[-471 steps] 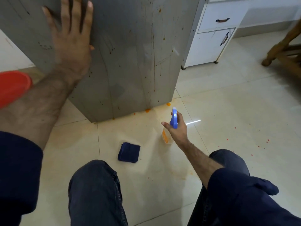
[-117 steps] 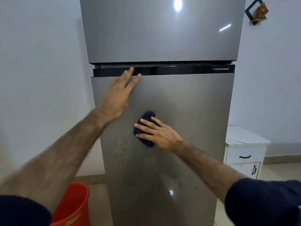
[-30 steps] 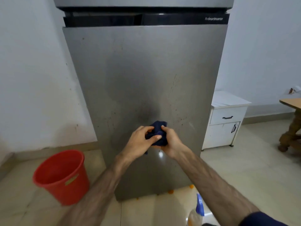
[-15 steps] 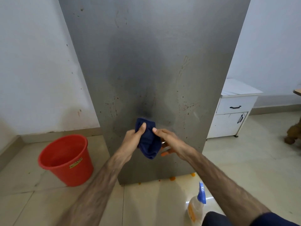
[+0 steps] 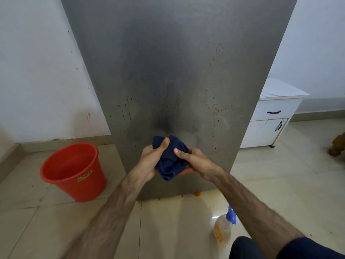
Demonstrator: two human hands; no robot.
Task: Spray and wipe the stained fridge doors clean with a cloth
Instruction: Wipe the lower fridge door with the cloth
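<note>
Since half a second ago, both hands have drawn closer together, bunching the dark blue cloth (image 5: 170,157) between them. Left hand (image 5: 152,161) closes around its left side, thumb on top; right hand (image 5: 196,161) pinches its right side. They hold it just before the lower fridge door (image 5: 177,71), speckled with stains. On the floor, a spray bottle (image 5: 225,226) stands right, a red bucket (image 5: 73,171) left.

Navy cloth (image 5: 170,158); grey speckled fridge door (image 5: 177,71); red bucket (image 5: 71,170); bottle (image 5: 224,228) prob. orange-stained.
</note>
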